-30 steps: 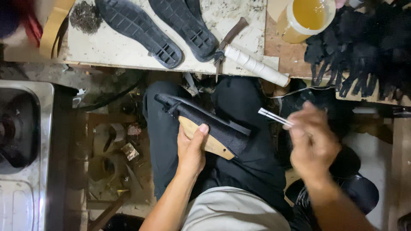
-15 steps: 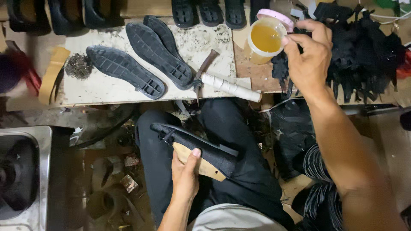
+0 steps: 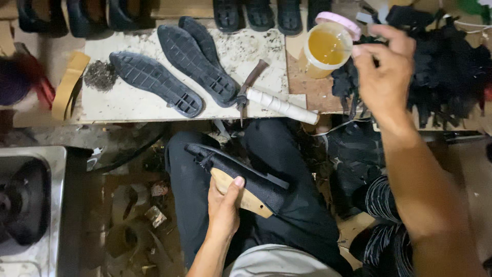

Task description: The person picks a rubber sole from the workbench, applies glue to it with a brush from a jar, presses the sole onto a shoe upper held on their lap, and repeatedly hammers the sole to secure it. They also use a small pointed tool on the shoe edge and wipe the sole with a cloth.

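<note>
Currently, a black shoe upper on a tan wooden last (image 3: pixel 241 182) is grasped on the lap by the left hand (image 3: pixel 224 208). At 1 o'clock, a thin applicator is pinched by the right hand (image 3: pixel 384 72) beside the cup of amber glue (image 3: pixel 324 50).

Matt black cloth upper (image 3: pixel 241 172) on pale wood last (image 3: pixel 241 195), ribbed rubber soles (image 3: pixel 154 82), glossy amber glue (image 3: pixel 324 47), scuffed board (image 3: pixel 246 51)

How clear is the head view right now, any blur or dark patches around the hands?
Head view: the right hand by the glue cup is slightly motion-blurred; the left hand on the black shoe upper is sharper; the board is brightly lit, the floor under it dim, and the black scrap pile loses detail.
</note>
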